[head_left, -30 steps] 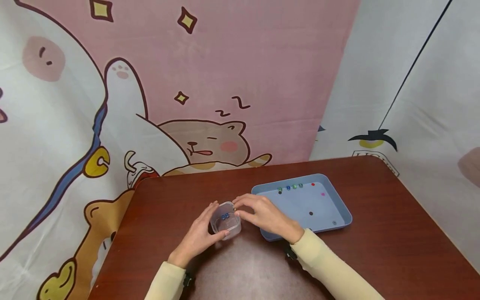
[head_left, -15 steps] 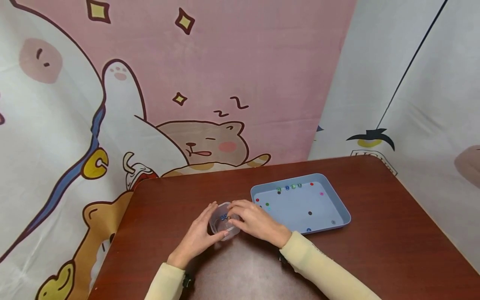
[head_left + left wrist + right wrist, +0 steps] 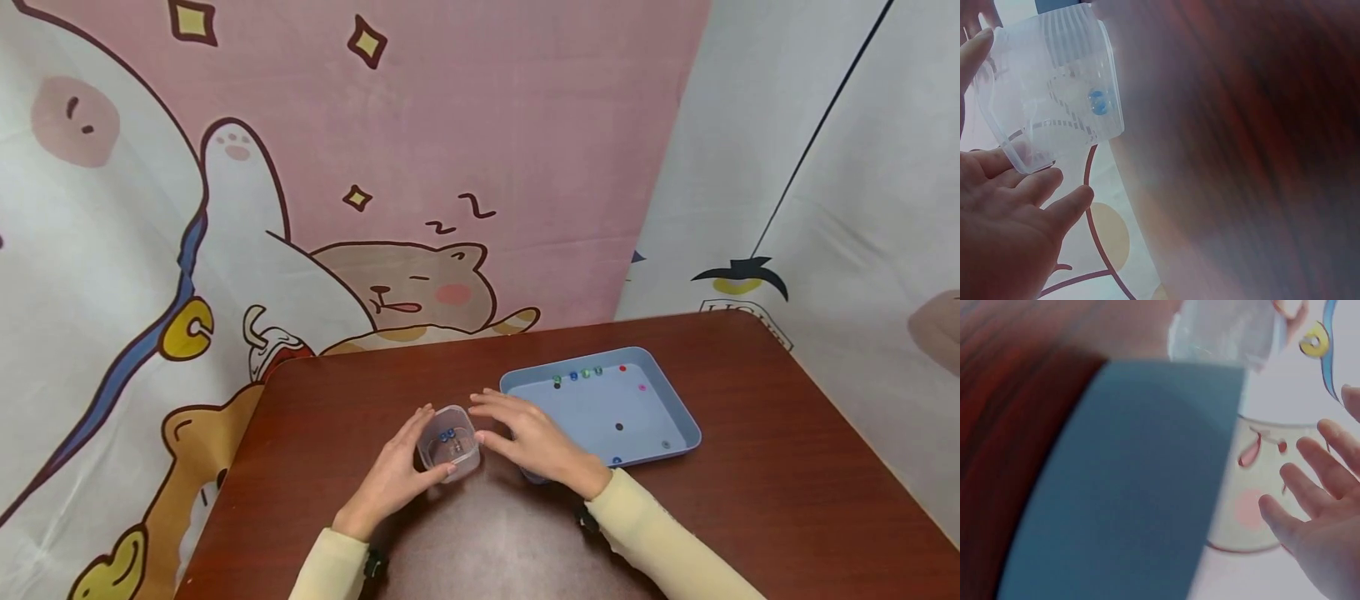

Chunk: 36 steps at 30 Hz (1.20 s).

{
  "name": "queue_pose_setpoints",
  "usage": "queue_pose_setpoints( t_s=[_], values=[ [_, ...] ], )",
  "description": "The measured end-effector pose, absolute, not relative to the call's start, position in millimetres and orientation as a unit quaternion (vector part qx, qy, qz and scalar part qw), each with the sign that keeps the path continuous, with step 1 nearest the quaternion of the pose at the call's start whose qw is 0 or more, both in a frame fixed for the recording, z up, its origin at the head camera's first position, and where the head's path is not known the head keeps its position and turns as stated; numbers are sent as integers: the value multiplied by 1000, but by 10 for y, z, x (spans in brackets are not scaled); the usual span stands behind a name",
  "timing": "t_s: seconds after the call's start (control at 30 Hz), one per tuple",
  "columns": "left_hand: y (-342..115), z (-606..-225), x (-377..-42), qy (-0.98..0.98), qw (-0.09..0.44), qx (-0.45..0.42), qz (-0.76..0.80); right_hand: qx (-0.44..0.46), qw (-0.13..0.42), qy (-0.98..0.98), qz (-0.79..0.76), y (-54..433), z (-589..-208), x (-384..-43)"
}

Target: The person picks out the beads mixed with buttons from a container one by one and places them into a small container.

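My left hand (image 3: 392, 479) holds a small clear plastic container (image 3: 465, 463), thumb at its near side and fingers around its far left. Inside, near the bottom, lie several marbles, two of them blue marbles (image 3: 447, 435); in the left wrist view the blue marbles (image 3: 1098, 102) show through the wall. Just right of the container's rim is my right hand (image 3: 536, 437), its fingers extended and apart with nothing between them. The right wrist view also shows this right hand (image 3: 1329, 487) with spread fingers. Part of a blue tray (image 3: 585, 417) is hidden behind the right hand and forearm.
Green and blue marbles (image 3: 586, 373) line the tray's far side, and another blue marble (image 3: 617, 460) lies by its near edge. Small coloured dots, such as a red dot (image 3: 622, 368), are scattered on its floor. A brown table (image 3: 750, 500) meets a cartoon-print curtain (image 3: 585, 167) behind.
My right hand moved over the container with a small marble, released it inside, and drew back to the right with its fingers opening. The left hand stays on the container.
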<state>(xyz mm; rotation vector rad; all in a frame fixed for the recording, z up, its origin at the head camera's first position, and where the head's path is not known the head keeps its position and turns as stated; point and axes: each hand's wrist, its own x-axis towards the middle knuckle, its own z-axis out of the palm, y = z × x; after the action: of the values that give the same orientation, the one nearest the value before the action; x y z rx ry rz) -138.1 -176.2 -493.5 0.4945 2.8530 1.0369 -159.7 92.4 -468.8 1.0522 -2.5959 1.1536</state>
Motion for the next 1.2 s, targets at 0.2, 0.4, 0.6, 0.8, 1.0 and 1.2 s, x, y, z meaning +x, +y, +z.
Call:
queue_pose_setpoints(
  t_s=[0.2,0.4,0.6,0.8,1.0,1.2],
  values=[
    [-1766,-4934,-1368,927,29,161,339,297,99,-847,431,1286,-4568,-1583],
    [-1765,-4935,-1358,927,29,159,339,259,123,-848,446,1669,-4519,-1593],
    [-1754,-4944,-1346,926,31,159,340,214,128,-869,429,2008,-4539,-1579],
    [-1761,-4930,-1360,927,41,163,336,183,161,-893,379,2402,-4560,-1582],
    [-1778,-4913,-1373,926,46,168,335,164,175,-914,329,2786,-4647,-1645],
    [-1781,-4916,-1363,928,48,167,328,122,132,-933,311,3097,-4823,-1651]
  ],
)
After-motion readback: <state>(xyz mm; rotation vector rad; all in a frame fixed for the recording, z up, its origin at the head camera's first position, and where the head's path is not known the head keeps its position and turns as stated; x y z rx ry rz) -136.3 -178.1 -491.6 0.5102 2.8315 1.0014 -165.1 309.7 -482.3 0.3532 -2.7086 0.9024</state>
